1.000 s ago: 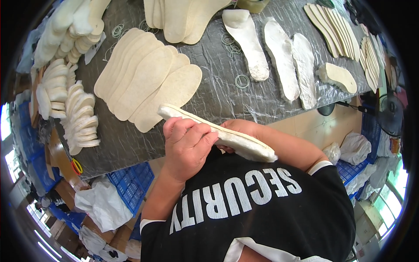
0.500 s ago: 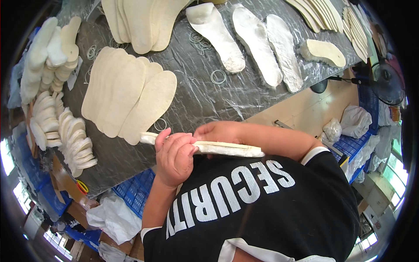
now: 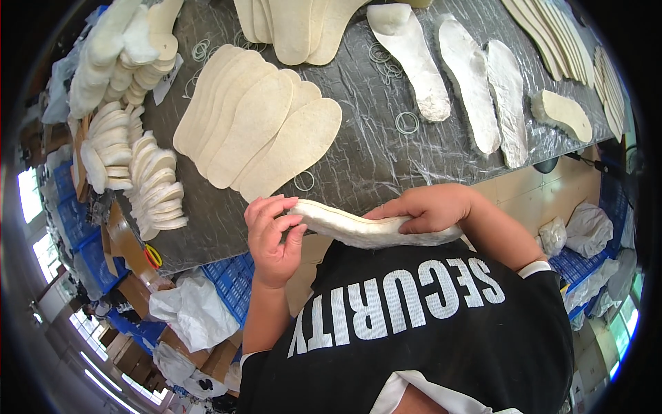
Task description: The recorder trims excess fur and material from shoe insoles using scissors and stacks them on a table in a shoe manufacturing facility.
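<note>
Insole [image 3: 365, 229] pinched by left hand [image 3: 271, 238], right hand [image 3: 427, 207] clasping.

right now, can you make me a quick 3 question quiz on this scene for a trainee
1. True or false: the left hand and the right hand hold the same white insole, one at each end.
2. Multiple choice: what lies on the dark table just beyond the hands? A) a fanned row of tan insoles B) a pile of black boots C) a stack of metal trays
3. Fill in: the small thin rings scattered on the table are rubber ____.

Key
1. True
2. A
3. bands
</note>
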Demonstrator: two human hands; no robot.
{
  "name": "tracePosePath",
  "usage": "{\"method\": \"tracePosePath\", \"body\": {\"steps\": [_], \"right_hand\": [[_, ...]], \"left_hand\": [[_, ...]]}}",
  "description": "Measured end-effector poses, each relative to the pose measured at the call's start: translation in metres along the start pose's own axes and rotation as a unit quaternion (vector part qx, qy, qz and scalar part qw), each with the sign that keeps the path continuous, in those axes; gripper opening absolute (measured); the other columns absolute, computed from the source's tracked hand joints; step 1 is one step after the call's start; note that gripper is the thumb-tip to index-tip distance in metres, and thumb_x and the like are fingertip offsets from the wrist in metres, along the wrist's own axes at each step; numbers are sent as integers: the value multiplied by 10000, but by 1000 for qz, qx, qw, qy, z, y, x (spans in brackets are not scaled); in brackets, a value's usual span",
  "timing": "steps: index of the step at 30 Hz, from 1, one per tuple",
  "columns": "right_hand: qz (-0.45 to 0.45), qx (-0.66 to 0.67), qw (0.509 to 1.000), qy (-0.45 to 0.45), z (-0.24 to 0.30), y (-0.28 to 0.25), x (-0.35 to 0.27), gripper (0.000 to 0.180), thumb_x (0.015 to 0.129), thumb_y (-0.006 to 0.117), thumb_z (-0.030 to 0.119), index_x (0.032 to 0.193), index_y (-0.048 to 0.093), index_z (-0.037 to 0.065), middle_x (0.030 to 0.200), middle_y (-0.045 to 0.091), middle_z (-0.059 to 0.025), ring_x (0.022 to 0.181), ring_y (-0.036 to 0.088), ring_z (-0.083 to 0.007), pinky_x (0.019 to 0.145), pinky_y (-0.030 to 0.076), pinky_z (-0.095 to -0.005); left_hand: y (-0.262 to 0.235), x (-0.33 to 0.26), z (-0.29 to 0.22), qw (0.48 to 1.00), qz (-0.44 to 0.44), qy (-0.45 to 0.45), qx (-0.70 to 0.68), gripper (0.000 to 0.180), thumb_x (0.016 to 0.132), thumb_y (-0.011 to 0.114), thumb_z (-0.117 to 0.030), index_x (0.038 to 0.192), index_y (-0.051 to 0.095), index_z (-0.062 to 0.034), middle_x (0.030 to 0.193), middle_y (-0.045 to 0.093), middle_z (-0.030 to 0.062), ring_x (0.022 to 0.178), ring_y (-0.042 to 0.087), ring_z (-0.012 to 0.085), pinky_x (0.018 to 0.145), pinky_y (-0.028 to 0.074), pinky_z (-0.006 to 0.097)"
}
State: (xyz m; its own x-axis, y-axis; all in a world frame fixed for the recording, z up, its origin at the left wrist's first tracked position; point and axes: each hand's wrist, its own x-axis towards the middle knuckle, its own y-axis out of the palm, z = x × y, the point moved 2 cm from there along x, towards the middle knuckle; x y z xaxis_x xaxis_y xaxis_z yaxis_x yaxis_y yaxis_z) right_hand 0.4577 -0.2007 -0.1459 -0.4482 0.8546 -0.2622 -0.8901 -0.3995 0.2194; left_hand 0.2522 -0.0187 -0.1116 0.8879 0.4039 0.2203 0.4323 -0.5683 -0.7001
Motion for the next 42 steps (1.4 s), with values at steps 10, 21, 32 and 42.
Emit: {"method": "tracePosePath", "body": {"steps": [10, 21, 32, 42], "right_hand": [[20, 27, 999, 11, 3, -6, 2, 593, 796, 503, -12, 1384, 438, 35, 1247, 585, -167, 1132, 558, -234, 984, 398, -329], [2, 48, 999, 8, -15, 0, 5, 600, 764, 437, -45, 1354, 491, 50, 1197, 618, -161, 1083, 580, -204, 965, 408, -306], [-164, -369, 911, 88, 19, 18, 37, 225, 832, 626, 287, 853, 636, 63, 712, 653, -148, 718, 654, -337, 654, 501, -440], [-197, -439, 877, -11, 18, 27, 34, 222, 819, 619, 265, 753, 601, 54, 603, 613, -137, 589, 627, -329, 590, 490, -430]], "left_hand": [[15, 28, -22, 987, 149, 51, 11, 185, 627, 788, -149, 747, 652, -110, 981, 641, 22, 1057, 549, 288, 967, 351, 505], [33, 22, -20, 985, 130, 110, 1, 118, 805, 616, -86, 783, 500, -81, 865, 616, 60, 840, 627, 257, 931, 391, 477], [29, 21, -20, 996, 63, 68, -18, 165, 832, 652, -171, 878, 546, -53, 945, 621, 96, 879, 603, 260, 933, 389, 469], [9, -2, -11, 972, 29, -116, -201, 263, 718, 761, -15, 916, 588, -14, 1092, 583, 142, 940, 585, 228, 782, 493, 311]]}}
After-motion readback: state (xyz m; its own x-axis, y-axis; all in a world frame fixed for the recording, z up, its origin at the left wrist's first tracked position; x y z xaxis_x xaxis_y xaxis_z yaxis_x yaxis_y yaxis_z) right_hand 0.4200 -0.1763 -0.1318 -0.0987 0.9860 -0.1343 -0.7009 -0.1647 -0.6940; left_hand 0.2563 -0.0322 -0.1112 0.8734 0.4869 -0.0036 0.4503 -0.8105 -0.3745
